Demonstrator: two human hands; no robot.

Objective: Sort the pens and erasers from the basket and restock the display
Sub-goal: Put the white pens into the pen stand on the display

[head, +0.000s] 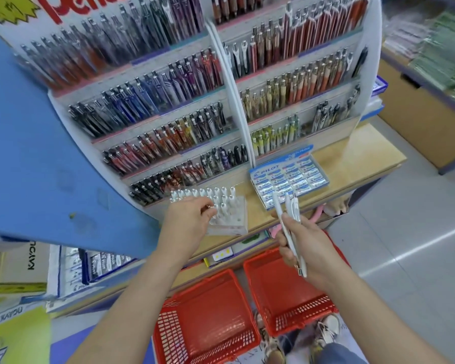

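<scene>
My right hand (302,241) grips a bundle of white pens (290,222), their tips pointing up and away above the right red basket (286,292). My left hand (188,223) pinches one white pen at the clear plastic pen stand (229,218), which holds several upright white pens on the wooden counter. A second red basket (205,319) stands on the floor to the left; both baskets look empty. A blue Pilot eraser box (289,178), full of erasers, sits on the counter to the right of the stand.
A tall tiered pen display (184,101) rises behind the counter. A blue panel (32,153) juts in from the left. Boxed stock (95,266) fills the shelf under the counter. My shoes (326,329) stand beside the baskets; an aisle floor (405,245) lies to the right.
</scene>
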